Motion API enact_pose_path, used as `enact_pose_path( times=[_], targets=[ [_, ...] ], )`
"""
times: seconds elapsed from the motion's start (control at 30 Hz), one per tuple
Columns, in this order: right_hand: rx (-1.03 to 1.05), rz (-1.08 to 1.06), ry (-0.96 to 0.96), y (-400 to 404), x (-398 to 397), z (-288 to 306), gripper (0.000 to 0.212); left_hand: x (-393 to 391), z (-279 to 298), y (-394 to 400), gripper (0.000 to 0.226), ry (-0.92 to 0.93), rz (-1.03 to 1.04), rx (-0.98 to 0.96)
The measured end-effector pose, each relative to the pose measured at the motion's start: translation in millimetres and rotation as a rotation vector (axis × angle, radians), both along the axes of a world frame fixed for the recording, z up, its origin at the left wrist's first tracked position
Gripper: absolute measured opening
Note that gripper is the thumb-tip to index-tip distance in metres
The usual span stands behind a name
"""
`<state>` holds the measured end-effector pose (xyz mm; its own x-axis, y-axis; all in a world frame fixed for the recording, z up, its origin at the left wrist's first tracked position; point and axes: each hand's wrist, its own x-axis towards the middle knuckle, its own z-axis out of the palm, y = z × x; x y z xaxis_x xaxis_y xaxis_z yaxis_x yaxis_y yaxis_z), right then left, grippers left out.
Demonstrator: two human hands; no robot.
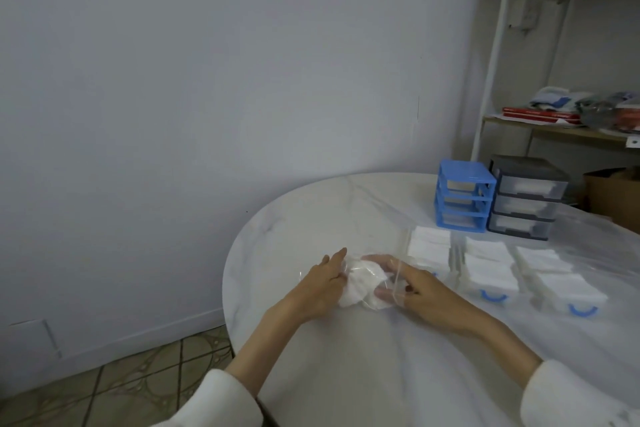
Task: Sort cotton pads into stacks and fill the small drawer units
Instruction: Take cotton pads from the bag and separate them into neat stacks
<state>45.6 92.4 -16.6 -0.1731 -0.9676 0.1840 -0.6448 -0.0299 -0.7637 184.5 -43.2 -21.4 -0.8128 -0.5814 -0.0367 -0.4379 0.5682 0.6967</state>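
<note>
**Both hands on a crinkled bag of cotton pads**

Left hand (323, 282) pressed against the near-left side of a clear, crinkly plastic bag (381, 282), fingers curled around the film and the soft white cotton pads (362, 282) bunched inside. Right hand (420, 291) gripping the bag's other side, thumb and fingers pinched on the glossy plastic, some fingertips showing through it. Bag resting low over the round white marble-look table (294, 225), near its left edge.

Just to the right, three clear drawer trays with blue curved handles (490, 279), side by side, each packed with flat, square, fluffy white pad stacks. Behind them, at the table's far side, a small blue plastic three-tier drawer frame (464, 199), slots open. Touching or just beside it on the right, a dark grey unit with three translucent drawers (528, 198), white inside. White cuffed sleeves at both wrists.
</note>
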Motion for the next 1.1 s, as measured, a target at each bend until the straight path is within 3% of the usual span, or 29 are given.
enact_pose_path(
  times=[0.07, 0.17, 0.27, 0.37, 0.5, 0.7, 0.9, 1.0, 1.1],
  targets=[
    [0.010, -0.010, 0.019, 0.0, 1.1, -2.0, 0.037, -1.9, -2.0, -0.6, 0.053, -0.006, 0.000, -0.002],
    [-0.032, -0.085, 0.067, 0.8, -0.1, -1.4, 0.018, -4.2, -5.0, 1.7, 0.053, -0.021, 0.005, -0.025],
    [-0.077, -0.107, 0.095, 5.1, -3.9, 0.5, 0.018, -3.6, -0.8, 5.8, 0.052, -0.055, -0.003, -0.072],
    [-0.092, -0.136, 0.068, 13.2, -11.2, 2.8, 0.005, 0.8, 2.0, 9.2, 0.051, -0.091, 0.014, -0.203],
    [-0.038, -0.197, 0.020, 17.1, -15.3, 0.0, 0.006, -0.6, 1.5, 18.1, 0.057, -0.011, -0.006, -0.395],
    [-0.047, -0.221, 0.059, 13.5, -1.8, 0.0, 0.024, 2.7, 5.0, 29.5, 0.064, 0.086, -0.128, -0.143],
    [0.022, -0.128, 0.166, 15.0, 4.0, -2.9, 0.050, 5.9, 8.8, 38.2, 0.084, 0.026, -0.131, -0.135],
    [0.118, -0.174, 0.328, 13.2, 9.4, 2.7, 0.041, -3.3, -6.0, 24.6, 0.083, 0.018, -0.112, -0.163],
    [0.129, -0.289, 0.365, -4.9, 8.2, -12.1, 0.023, -9.0, -17.5, 15.3, 0.084, 0.013, -0.102, -0.184]
  ],
)
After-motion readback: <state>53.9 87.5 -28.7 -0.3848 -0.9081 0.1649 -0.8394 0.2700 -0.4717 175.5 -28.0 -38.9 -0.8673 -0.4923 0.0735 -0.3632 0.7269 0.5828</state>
